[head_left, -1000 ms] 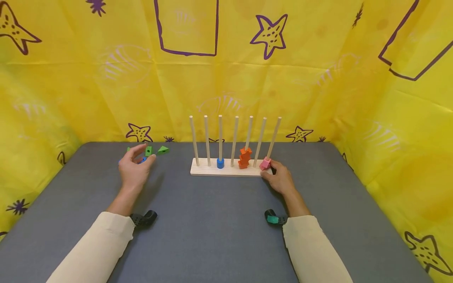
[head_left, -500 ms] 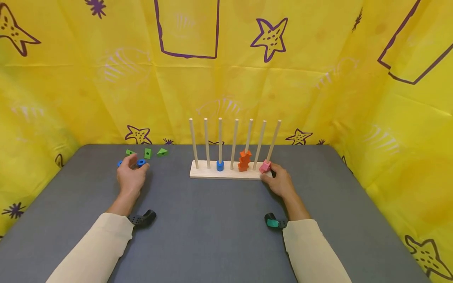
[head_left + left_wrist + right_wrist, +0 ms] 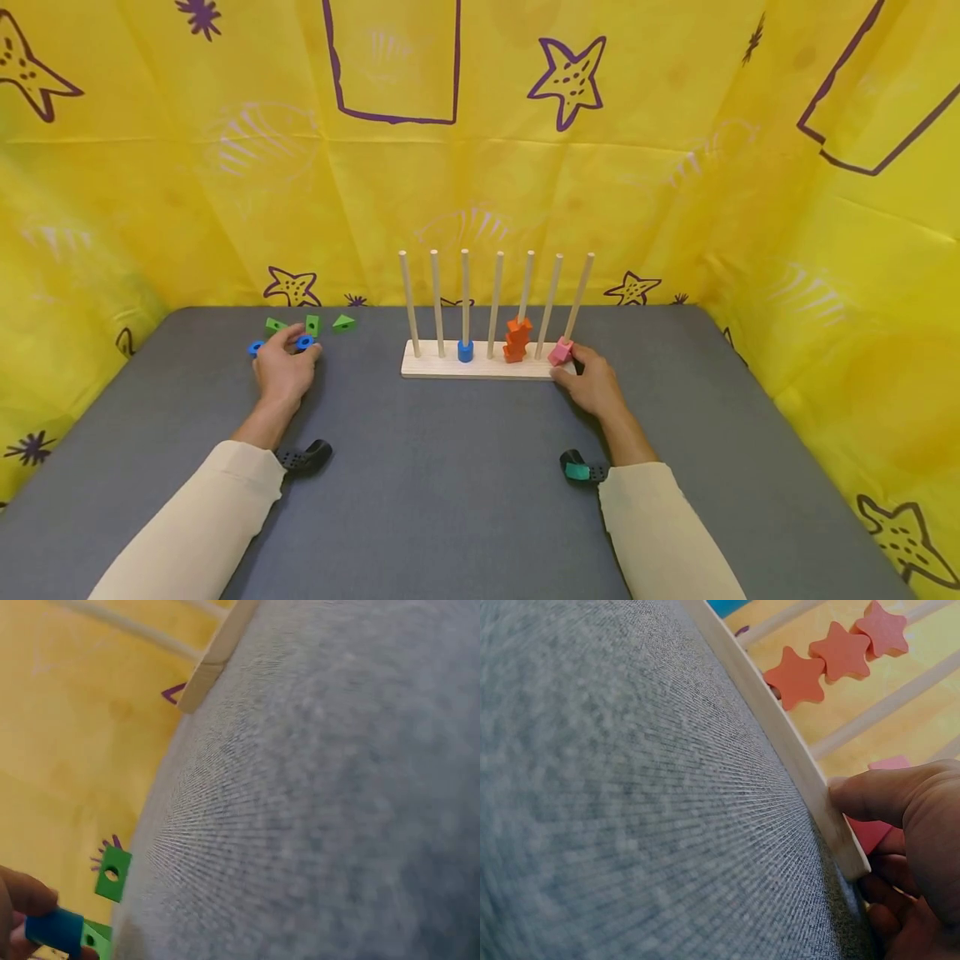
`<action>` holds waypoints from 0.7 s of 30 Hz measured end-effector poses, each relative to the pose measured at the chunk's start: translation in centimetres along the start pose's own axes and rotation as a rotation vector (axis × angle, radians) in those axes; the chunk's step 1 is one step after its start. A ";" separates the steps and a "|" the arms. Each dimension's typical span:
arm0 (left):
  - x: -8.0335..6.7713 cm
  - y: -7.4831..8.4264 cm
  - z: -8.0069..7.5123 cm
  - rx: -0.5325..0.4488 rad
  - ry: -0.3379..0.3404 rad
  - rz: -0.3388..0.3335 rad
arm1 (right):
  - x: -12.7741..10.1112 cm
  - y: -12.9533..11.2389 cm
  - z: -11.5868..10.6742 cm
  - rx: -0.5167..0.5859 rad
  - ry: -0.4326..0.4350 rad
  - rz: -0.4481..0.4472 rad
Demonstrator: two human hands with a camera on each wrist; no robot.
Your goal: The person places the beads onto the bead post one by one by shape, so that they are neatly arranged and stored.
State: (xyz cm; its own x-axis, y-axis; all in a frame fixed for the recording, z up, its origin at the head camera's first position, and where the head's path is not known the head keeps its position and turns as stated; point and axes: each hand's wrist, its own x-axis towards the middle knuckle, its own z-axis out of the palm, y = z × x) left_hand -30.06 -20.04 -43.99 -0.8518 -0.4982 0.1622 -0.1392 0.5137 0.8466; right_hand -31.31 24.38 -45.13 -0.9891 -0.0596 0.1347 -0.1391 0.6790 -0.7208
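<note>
My left hand (image 3: 283,371) pinches a blue round bead (image 3: 304,342) with a hole, at the left of the table; the left wrist view shows this blue bead (image 3: 55,931) between finger and thumb. A second blue bead (image 3: 256,347) lies just left of that hand. My right hand (image 3: 596,383) grips the right end of a wooden peg stand (image 3: 435,368), thumb on its front edge (image 3: 832,796). Pink blocks (image 3: 560,352) sit on the rightmost peg beside the fingers. Orange star beads (image 3: 517,341) are stacked on another peg, and a blue bead (image 3: 465,352) is on the third from left.
Behind the left hand lie green pieces with holes: a block (image 3: 312,325), a triangle (image 3: 344,322) and another piece (image 3: 275,326). Several tall pegs (image 3: 409,304) rise from the stand. A yellow patterned cloth (image 3: 480,167) hangs behind the grey table (image 3: 450,483).
My left hand has come down among the blue beads at the left and closed its fingers on one. The right hand stays on the stand's end.
</note>
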 end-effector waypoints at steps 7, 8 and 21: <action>-0.9 2.5 -0.4 -0.082 -0.020 0.155 | -0.2 -0.2 0.0 0.006 -0.018 0.037; -1.1 2.9 -0.6 -0.083 -0.018 0.176 | -0.2 -0.2 0.0 0.004 -0.019 0.036; -2.9 9.6 -2.6 -0.228 -0.015 0.403 | 0.0 -0.2 0.0 0.010 -0.010 0.003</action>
State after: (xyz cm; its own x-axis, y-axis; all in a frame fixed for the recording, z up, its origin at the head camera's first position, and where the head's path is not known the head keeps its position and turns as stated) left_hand -27.57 -15.49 -35.06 -0.8224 -0.2792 0.4957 0.3182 0.4966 0.8075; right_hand -31.33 24.30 -44.98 -0.9900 -0.0646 0.1256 -0.1362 0.6717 -0.7282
